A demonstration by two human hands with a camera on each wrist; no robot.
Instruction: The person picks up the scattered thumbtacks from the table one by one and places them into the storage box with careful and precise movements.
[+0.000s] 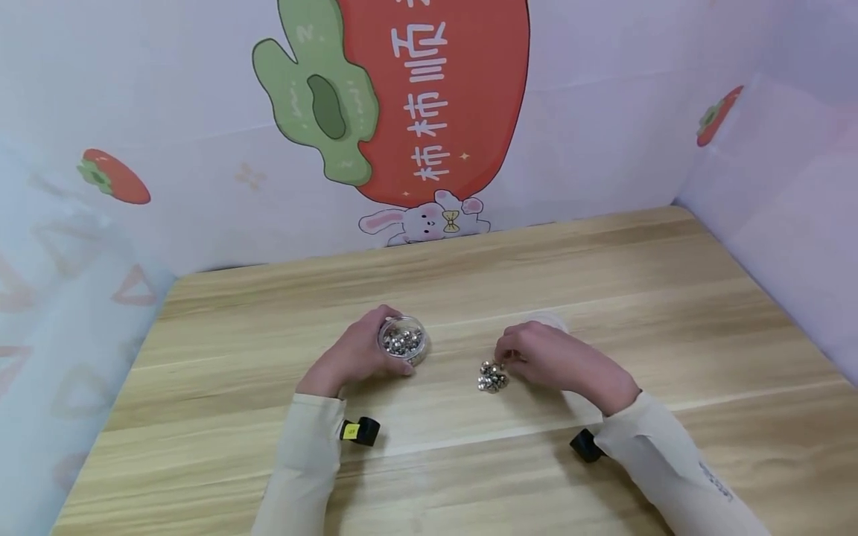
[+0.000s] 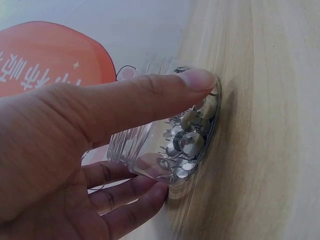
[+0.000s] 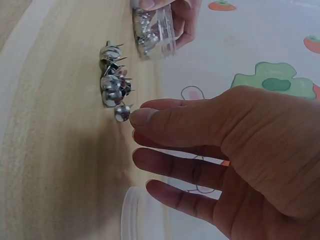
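My left hand [image 1: 362,350] holds a clear round plastic jar [image 2: 142,145] upright on the table, thumb on one side and fingers on the other. Silver thumbtacks [image 1: 403,342] cover the jar's bottom. To the right, a small pile of loose thumbtacks [image 3: 112,82] lies on the wood. My right hand [image 1: 546,353] is at the pile's right edge. Its thumb and forefinger come together at a single thumbtack [image 3: 122,113] and seem to pinch it; the exact contact is partly hidden. The other fingers are loosely bent.
A translucent lid [image 3: 131,215] lies on the wooden table [image 1: 469,476], partly hidden behind my right hand in the head view. A printed cloth [image 1: 603,149] with persimmon and rabbit pictures hangs behind the table's far edge and continues along both sides.
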